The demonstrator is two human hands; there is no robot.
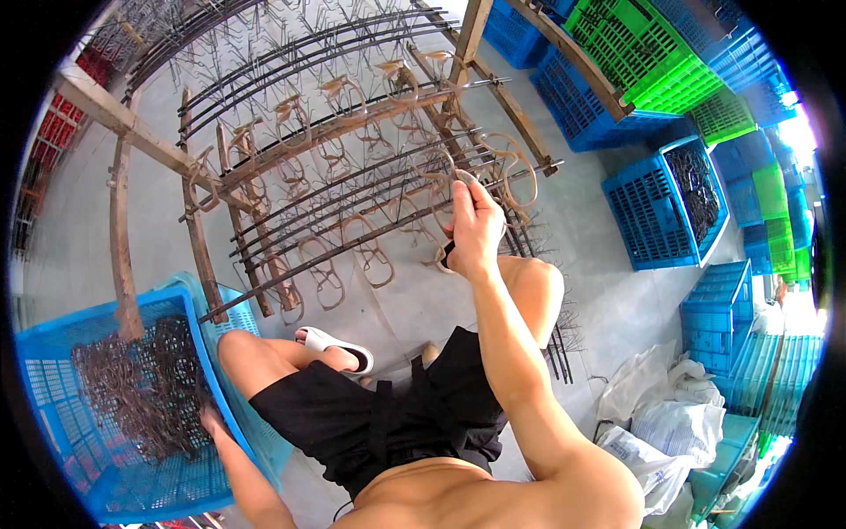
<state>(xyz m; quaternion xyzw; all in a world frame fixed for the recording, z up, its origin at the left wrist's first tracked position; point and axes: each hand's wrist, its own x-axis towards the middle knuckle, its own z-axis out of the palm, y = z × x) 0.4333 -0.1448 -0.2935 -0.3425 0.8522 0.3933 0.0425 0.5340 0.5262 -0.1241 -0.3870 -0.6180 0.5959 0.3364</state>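
A wooden rack with dark metal rods (330,132) stands in front of me, with thin wire hooks along the rods. Several tan, goggle-shaped loop frames (368,253) hang from it. At its right end, my right hand (476,220) is raised, thumb and fingers closed in a pinch on a tan loop frame (515,172). Down on the left, my left hand (211,421) reaches to the right side of a blue crate (66,480). Beside its fingers lies a heap of dark, tangled, wiry pieces (145,388). The left fingertips are hidden against the heap.
A blue crate of dark pieces (652,212) stands at the right, with stacked green crates (652,53) and blue ones behind. White plastic sacks (674,428) lie at the lower right. Wooden rack legs (123,234) stand near the left crate. Long rods lie by my right leg.
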